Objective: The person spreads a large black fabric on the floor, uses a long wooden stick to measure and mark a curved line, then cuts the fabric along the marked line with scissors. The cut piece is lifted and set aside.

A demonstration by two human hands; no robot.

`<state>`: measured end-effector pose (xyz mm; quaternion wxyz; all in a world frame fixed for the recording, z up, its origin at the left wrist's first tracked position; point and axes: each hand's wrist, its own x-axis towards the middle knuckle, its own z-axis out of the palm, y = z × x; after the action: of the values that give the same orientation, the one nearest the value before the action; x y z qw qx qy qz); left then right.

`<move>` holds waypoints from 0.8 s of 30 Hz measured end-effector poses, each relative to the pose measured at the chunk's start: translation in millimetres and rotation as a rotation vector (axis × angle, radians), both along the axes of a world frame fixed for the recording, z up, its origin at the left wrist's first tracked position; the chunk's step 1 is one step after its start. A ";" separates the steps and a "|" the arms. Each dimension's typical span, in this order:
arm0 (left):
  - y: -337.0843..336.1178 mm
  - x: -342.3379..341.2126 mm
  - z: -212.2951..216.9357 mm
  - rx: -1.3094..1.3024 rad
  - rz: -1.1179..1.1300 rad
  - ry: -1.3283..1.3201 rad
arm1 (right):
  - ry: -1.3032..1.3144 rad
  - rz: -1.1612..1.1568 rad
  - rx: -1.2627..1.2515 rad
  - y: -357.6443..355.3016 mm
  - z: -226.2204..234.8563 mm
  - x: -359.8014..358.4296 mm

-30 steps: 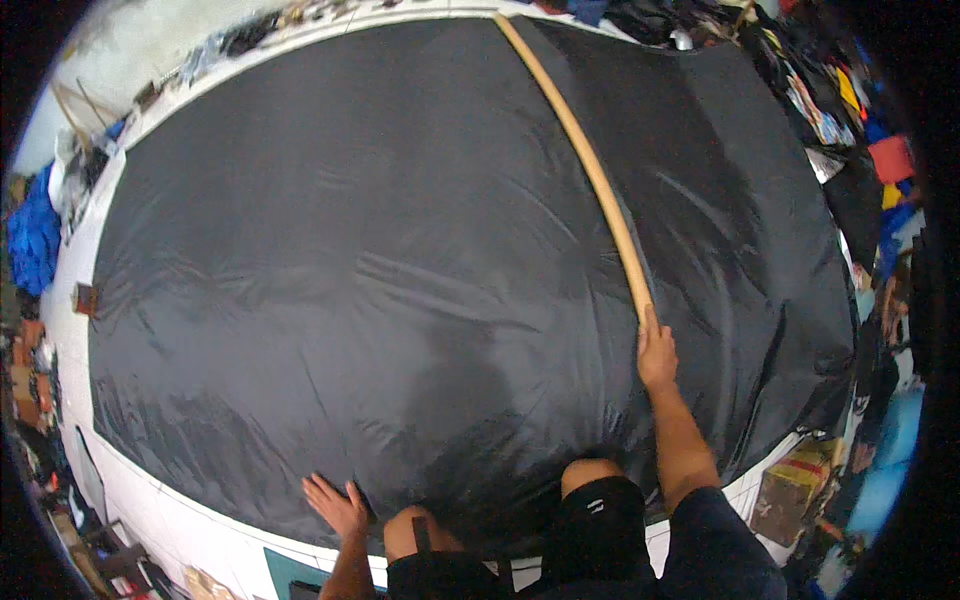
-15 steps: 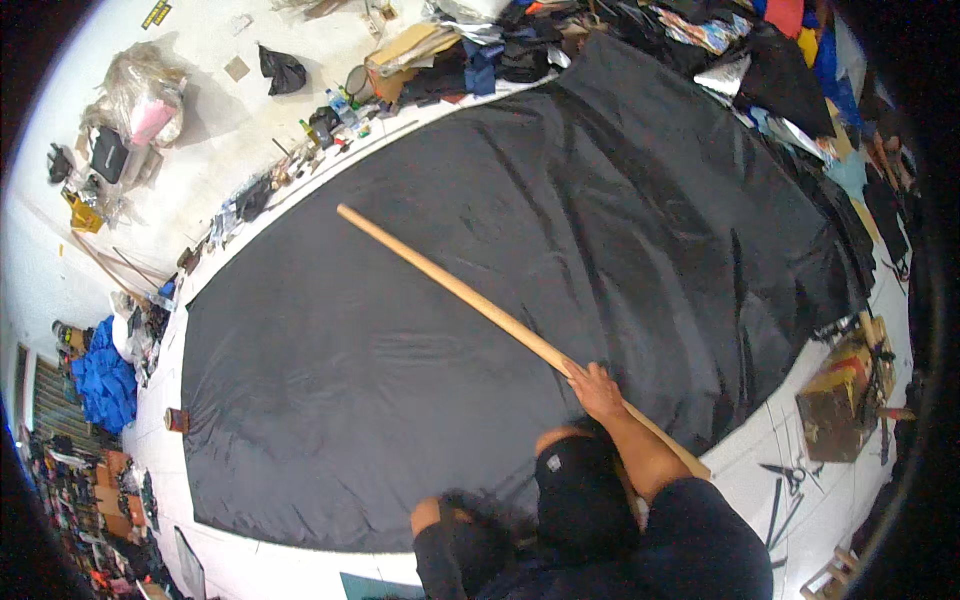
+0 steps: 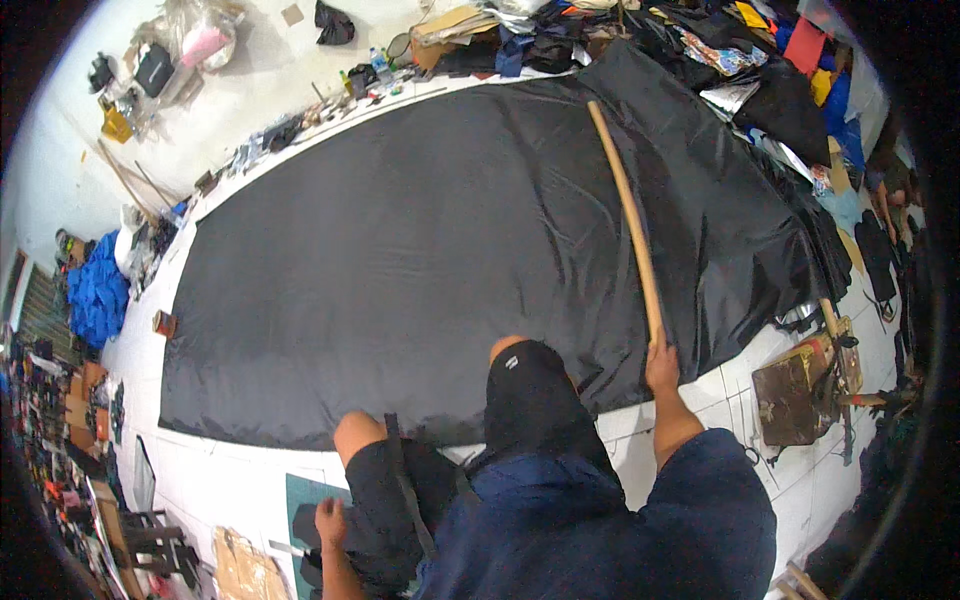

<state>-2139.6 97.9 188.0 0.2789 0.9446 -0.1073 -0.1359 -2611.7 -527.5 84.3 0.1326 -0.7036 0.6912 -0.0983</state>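
Note:
A large black fabric sheet [image 3: 380, 240] is spread over the white tiled floor, fairly flat on the left and wrinkled on the right. My right hand [image 3: 661, 367] is wrapped round the near end of a long wooden pole [image 3: 632, 220], which points away from me across the wrinkled part. My knees are at the sheet's near edge. At the lower left, my left hand [image 3: 330, 522] has its fingers curled, beside dark pieces [image 3: 305, 522] over a green mat [image 3: 300, 488]. Whatever its fingers may hold is too small to make out.
Heaped fabric scraps [image 3: 720, 55] border the far right. A worn brown block [image 3: 785, 398] with tools stands at the right. A small can [image 3: 164, 323] sits by the sheet's left edge, with crumpled blue fabric [image 3: 97, 290] beyond. Small items line the far edge.
The pole has swung from pointing far left to pointing straight away from me. My right hand has moved right, now gripping its near end. My left hand has come into view.

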 end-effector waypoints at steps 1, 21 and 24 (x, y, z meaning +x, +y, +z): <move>6.5 15.3 -2.4 0.018 0.016 -0.099 | -0.031 0.016 -0.044 -6.8 19.1 9.6; -201.7 -48.9 182.4 0.066 -0.628 -0.161 | -0.040 1.140 -0.457 -40.3 -13.4 329.2; -176.0 -72.3 185.0 -0.156 -0.384 0.112 | -0.110 1.194 -0.339 9.7 -34.7 329.8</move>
<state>-2211.9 -78.1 373.1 0.3259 0.8734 -0.2797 -0.2298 -2282.0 -517.8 49.7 0.0867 -0.9738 0.1453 -0.1517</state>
